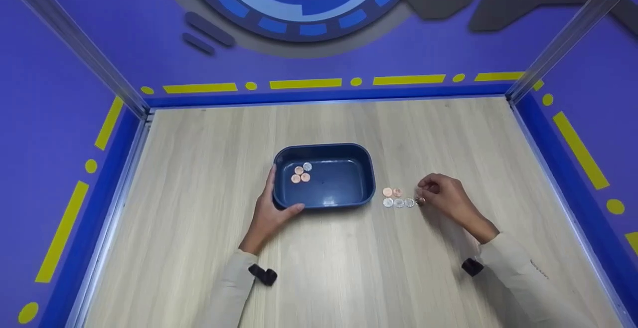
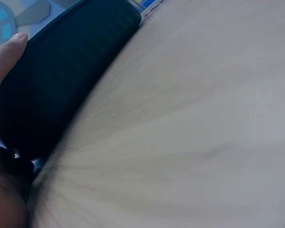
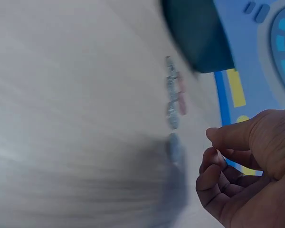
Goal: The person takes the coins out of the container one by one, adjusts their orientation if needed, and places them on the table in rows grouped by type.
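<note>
A dark blue rectangular box stands on the wooden table. My left hand grips its left end, the thumb at the front rim and the fingers along the left side. Inside the box lie three copper-coloured coins and one silver coin. To the right of the box, two copper-coloured coins lie behind a row of several silver coins. My right hand is at the row's right end, thumb and fingertips pinched together. In the right wrist view, a thin coppery coin edge seems to show between them, mostly hidden.
Pale wooden tabletop surrounds the box and coins. Blue-purple panels with yellow markings stand at the back and both sides. A black strap is on the left sleeve and another by the right.
</note>
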`<action>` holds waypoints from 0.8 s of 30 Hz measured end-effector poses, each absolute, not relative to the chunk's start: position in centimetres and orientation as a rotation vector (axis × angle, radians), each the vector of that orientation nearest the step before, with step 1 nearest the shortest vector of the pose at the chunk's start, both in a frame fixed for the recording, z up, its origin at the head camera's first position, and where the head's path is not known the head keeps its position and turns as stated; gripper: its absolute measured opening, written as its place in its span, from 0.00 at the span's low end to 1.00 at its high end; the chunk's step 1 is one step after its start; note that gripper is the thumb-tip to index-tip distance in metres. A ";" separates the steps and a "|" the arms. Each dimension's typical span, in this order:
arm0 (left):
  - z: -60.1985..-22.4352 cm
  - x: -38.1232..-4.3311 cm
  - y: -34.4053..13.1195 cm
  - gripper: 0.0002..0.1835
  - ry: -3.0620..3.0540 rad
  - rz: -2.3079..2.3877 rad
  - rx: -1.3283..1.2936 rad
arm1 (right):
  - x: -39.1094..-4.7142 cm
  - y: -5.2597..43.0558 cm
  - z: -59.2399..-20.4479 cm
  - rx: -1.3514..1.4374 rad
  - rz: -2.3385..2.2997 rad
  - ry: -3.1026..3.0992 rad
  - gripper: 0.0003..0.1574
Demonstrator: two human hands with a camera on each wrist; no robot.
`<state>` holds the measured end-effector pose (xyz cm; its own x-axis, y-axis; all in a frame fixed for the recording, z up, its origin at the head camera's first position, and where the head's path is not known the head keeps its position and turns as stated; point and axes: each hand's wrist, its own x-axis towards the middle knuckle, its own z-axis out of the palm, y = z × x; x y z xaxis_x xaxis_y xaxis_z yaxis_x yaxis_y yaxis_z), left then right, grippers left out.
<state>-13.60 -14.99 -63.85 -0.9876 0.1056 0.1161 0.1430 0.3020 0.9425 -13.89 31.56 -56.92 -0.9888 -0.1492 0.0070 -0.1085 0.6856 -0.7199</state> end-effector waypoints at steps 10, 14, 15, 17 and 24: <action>-64.1 -13.6 -15.1 0.69 -2.504 -1.827 -0.239 | -15.1 28.9 -54.6 -0.347 -1.219 2.861 0.06; -64.1 -13.6 -15.1 0.70 -2.503 -1.824 -0.236 | -15.5 27.7 -54.1 -0.439 -1.196 2.846 0.06; -64.1 -13.6 -15.1 0.70 -2.503 -1.822 -0.239 | -15.6 27.4 -53.9 -0.454 -1.194 2.841 0.06; -64.1 -13.6 -15.1 0.70 -2.504 -1.815 -0.245 | -15.8 26.9 -53.7 -0.483 -1.197 2.826 0.06; -63.9 -13.6 -15.1 0.70 -2.506 -1.816 -0.248 | -16.5 25.5 -52.8 -0.588 -1.216 2.803 0.06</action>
<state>-13.56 -15.06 -63.94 -0.9866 0.1073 0.1232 0.1505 0.3034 0.9409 -16.50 25.47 -52.83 -0.9281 -0.3523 0.1203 -0.3285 0.6231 -0.7098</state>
